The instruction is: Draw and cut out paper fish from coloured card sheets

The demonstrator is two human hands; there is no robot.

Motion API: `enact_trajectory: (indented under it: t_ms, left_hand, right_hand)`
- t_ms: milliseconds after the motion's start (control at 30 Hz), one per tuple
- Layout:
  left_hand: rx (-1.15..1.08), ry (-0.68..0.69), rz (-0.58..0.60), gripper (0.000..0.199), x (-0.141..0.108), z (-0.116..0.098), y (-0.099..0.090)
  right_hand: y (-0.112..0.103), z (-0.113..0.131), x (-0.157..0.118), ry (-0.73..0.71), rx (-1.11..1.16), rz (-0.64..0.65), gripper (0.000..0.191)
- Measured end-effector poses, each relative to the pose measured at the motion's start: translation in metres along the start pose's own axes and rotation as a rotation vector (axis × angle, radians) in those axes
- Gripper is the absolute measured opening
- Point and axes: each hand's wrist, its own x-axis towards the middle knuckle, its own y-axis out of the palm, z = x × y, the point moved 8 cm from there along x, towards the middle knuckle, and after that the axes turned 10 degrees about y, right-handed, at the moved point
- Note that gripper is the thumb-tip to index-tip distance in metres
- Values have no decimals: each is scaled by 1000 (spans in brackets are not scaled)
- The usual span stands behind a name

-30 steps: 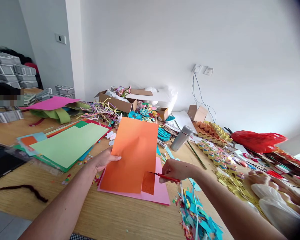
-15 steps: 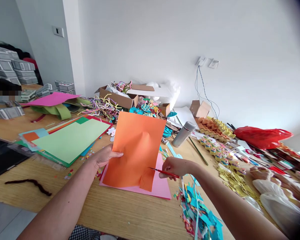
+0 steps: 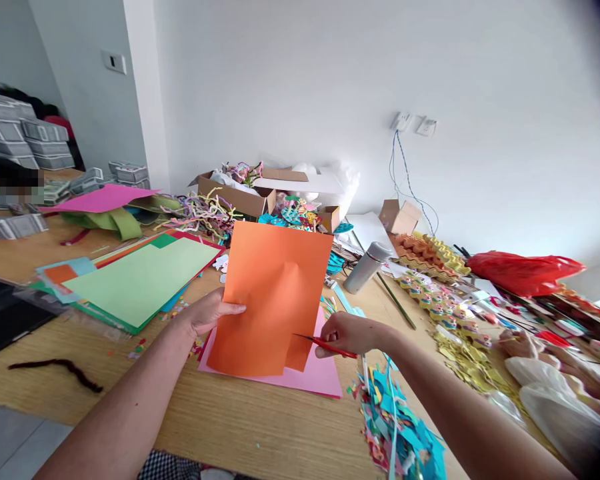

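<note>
My left hand (image 3: 215,311) grips the left edge of an orange sheet of paper (image 3: 270,293), thumb on the front and fingers hidden behind. The sheet is held up, tilted, above pink paper (image 3: 325,380) on the table. My right hand (image 3: 343,335) is closed around red-handled scissors (image 3: 325,345). Their blades point left and lie across the sheet's lower right part. A slit runs up from the bottom edge there, and a flap beside it hangs partly separated.
Coloured sheets (image 3: 145,280) are stacked on the left, near a dark pipe cleaner (image 3: 55,367). Blue paper scraps (image 3: 405,427) pile up at the front right. A grey flask (image 3: 367,268), egg cartons (image 3: 425,257) and a red bag (image 3: 525,273) stand behind. Open cardboard boxes (image 3: 240,198) line the wall.
The scissor blades have shifted slightly left across the orange sheet. The flap at its lower right now stands further apart from the rest. My left hand keeps its hold.
</note>
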Motion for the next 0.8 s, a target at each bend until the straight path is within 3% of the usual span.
enact_trajectory:
  t_ms: [167, 800]
  left_hand:
    - [9, -2, 2, 46, 0, -1, 0]
    - [1, -12, -13, 46, 2, 2, -3]
  right_hand:
    - [-2, 5, 0, -25, 15, -34, 57]
    - [3, -8, 3, 65, 192, 59, 54]
